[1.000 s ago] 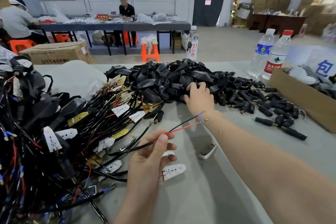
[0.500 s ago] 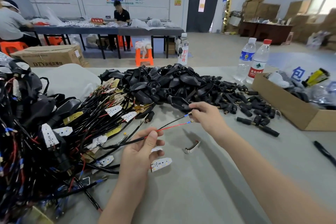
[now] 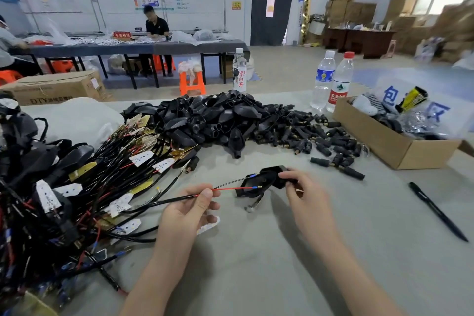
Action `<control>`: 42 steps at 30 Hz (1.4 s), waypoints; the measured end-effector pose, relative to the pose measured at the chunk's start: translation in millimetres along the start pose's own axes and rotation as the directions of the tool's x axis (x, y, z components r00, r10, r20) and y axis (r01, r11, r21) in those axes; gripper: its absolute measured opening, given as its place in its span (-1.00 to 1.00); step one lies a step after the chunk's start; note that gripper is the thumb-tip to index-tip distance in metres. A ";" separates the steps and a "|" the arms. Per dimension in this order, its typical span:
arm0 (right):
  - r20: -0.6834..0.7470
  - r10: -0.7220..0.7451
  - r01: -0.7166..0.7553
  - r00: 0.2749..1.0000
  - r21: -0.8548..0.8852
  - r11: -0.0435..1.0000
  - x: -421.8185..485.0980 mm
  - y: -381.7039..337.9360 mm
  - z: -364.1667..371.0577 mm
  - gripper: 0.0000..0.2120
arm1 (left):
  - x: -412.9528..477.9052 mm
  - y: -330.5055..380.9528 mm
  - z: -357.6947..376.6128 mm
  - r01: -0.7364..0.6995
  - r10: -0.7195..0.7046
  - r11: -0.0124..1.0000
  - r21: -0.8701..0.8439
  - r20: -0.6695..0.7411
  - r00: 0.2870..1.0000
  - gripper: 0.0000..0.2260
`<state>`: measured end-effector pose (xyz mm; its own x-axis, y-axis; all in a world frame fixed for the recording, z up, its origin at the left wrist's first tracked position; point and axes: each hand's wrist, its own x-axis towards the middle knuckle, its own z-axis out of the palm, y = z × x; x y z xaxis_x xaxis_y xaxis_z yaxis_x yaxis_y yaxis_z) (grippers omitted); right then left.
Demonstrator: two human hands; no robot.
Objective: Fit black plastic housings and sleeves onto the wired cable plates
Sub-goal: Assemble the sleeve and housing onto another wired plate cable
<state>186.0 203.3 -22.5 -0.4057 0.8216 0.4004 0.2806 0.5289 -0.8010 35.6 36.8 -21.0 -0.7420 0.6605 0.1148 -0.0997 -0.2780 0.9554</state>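
Since the earlier frame the right hand (image 3: 305, 195) has drawn back from the heap towards the table's middle. It now grips one black housing (image 3: 259, 182) between thumb and curled fingers.

At far left on the grey table (image 3: 256, 277) lies a tangled heap of wired cable plates (image 3: 102, 187), too many to count. Next, the left hand (image 3: 189, 210) pinches one cable (image 3: 164, 202) between thumb and forefinger. Its two wires, one red and one black, have blue tips that show in front of the housing.

Behind sit a heap of housings (image 3: 218, 118) and, right of it, a scatter of sleeves (image 3: 307, 136), both uncounted. Three bottles (image 3: 322, 79) stand at the table's far edge. One cardboard box (image 3: 384, 146) holds striped cloth, a white bundle and a yellow-and-black packet. One black pen (image 3: 436, 210) lies far right.
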 end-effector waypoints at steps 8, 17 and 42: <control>-0.235 -0.004 0.009 0.972 0.022 1.000 3.1 -2.4 -16.3 -0.75 | 4.9 -3.9 -4.7 0.005 -0.005 1.000 -0.002 -0.010 1.000 -0.76; 0.174 0.197 -0.262 0.965 0.575 0.775 -11.9 -18.7 5.3 -0.70 | 1.8 -3.2 -1.9 -0.027 0.027 1.000 0.005 -0.018 0.999 -0.76; 0.243 0.136 -0.263 0.960 0.632 0.729 -13.0 -18.3 8.5 -0.68 | -0.2 -3.5 0.7 -0.016 0.015 0.998 0.063 0.015 1.000 -0.80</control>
<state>178.8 181.2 -16.8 -0.5627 0.8096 0.1672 -0.2383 0.0349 -0.9706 36.6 38.2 -24.2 -0.7334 0.6666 0.1334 -0.0456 -0.2440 0.9687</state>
